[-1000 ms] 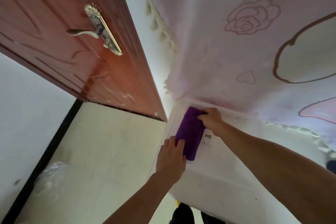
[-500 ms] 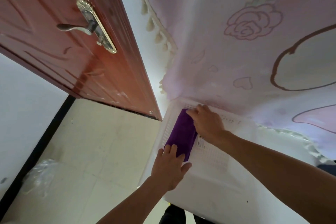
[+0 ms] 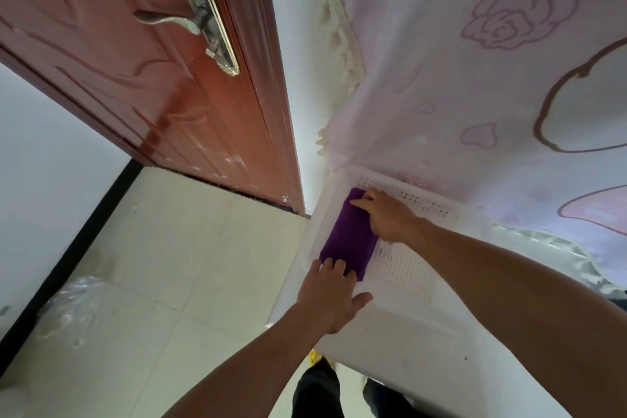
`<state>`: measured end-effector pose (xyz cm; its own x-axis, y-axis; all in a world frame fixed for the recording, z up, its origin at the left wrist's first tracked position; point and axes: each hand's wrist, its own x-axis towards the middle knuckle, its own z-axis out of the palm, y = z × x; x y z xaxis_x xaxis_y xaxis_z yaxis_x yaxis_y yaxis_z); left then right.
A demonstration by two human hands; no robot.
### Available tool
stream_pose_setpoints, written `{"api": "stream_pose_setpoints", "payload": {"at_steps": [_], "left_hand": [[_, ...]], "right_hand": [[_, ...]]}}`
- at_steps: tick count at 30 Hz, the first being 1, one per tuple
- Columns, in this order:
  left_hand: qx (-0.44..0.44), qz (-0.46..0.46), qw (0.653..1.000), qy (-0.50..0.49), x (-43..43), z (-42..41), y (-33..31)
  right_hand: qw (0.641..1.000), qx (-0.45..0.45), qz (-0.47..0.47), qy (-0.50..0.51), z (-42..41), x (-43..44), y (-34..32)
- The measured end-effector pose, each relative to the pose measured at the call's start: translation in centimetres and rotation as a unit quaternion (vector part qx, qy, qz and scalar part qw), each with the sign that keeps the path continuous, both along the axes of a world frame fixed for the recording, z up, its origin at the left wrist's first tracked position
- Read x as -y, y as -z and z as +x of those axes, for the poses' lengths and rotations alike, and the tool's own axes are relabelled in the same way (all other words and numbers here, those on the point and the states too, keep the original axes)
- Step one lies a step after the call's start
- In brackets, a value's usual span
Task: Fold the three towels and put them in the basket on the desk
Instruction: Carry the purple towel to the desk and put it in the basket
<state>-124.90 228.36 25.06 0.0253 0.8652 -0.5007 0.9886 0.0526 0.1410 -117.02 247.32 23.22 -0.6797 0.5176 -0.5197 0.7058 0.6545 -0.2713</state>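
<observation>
A folded purple towel [image 3: 349, 241] lies inside the white perforated basket [image 3: 414, 200], against its left wall. My left hand [image 3: 330, 295] rests at the towel's near end, fingers laid flat on it and the thumb spread over the basket's rim. My right hand [image 3: 386, 217] presses on the towel's far end with its fingers extended. Neither hand wraps around the towel. No other towel is in view.
The basket sits on a white desk [image 3: 424, 349] at its left corner. A pink flowered curtain [image 3: 475, 78] hangs right behind it. A red-brown door [image 3: 152, 71] with a metal handle stands open at the left, over a pale tiled floor [image 3: 169, 265].
The towel has gone down from above the basket's rim to lie flat inside it. Both hands followed it down and now press on its ends.
</observation>
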Motion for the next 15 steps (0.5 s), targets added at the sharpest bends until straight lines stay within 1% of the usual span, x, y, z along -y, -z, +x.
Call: {"api": "stream_pose_setpoints", "payload": {"at_steps": [2, 4, 6, 7, 8, 10, 12, 14, 15], "left_hand": [[0.008, 0.035, 0.999, -0.016, 1.9, 0.1, -1.2], [0.007, 0.064, 0.997, -0.038, 4.1, 0.3, -1.7], [-0.004, 0.125, 0.988, -0.093, 7.1, 0.7, -2.7], [0.006, 0.121, 0.984, -0.129, 8.2, 0.7, -3.1], [-0.005, 0.104, 0.978, -0.178, 10.0, 0.9, -4.0], [-0.034, 0.072, 0.96, -0.269, 13.6, 0.9, -4.6], [-0.058, 0.044, 0.933, -0.352, 18.5, 1.7, -5.4], [-0.063, 0.038, 0.897, -0.435, 24.1, 2.8, -6.1], [-0.064, 0.036, 0.881, -0.467, 26.7, 3.2, -6.3]], "right_hand": [[1.0, -0.01, 0.004, 0.017, 0.4, 0.0, -1.3], [0.998, -0.027, 0.054, 0.015, 0.7, 0.1, -2.8], [0.989, -0.085, 0.119, -0.025, 0.6, 1.1, -4.3], [0.982, -0.125, 0.134, -0.035, 0.3, 1.6, -5.0], [0.973, -0.172, 0.143, -0.064, -0.4, 3.1, -5.7], [0.959, -0.22, 0.137, -0.117, -1.8, 6.5, -6.9], [0.943, -0.254, 0.114, -0.181, -3.6, 11.5, -8.2], [0.917, -0.282, 0.092, -0.266, -5.2, 17.4, -9.2], [0.903, -0.282, 0.086, -0.311, -5.7, 20.0, -9.5]]}}
